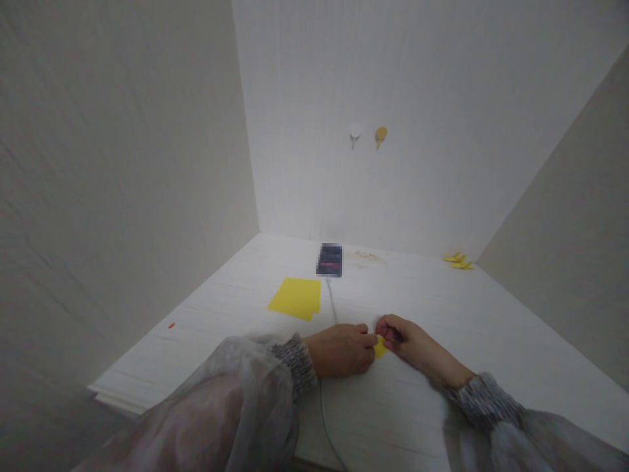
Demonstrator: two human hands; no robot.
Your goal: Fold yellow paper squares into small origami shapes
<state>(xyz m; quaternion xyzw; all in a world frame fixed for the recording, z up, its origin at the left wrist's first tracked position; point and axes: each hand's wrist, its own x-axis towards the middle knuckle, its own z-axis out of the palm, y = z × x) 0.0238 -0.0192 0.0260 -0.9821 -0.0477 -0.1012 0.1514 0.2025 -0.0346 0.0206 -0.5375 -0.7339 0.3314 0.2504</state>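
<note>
My left hand [343, 351] and my right hand [403, 337] meet near the front middle of the white table. Between their fingertips is a small piece of yellow paper [380, 348], pinched from both sides; the fingers cover part of it. Left of and beyond my hands lies a stack or sheet of yellow paper [296, 298], flat on the table. Several folded yellow paper pieces [458, 261] sit in a group at the far right corner.
A phone [329, 261] with a blurred screen lies near the back wall. Its white cable [324, 413] runs towards me under my left wrist. A small red scrap [171, 325] rests near the left edge. Two round hooks, one white [355, 132], one yellow [381, 134], are on the wall.
</note>
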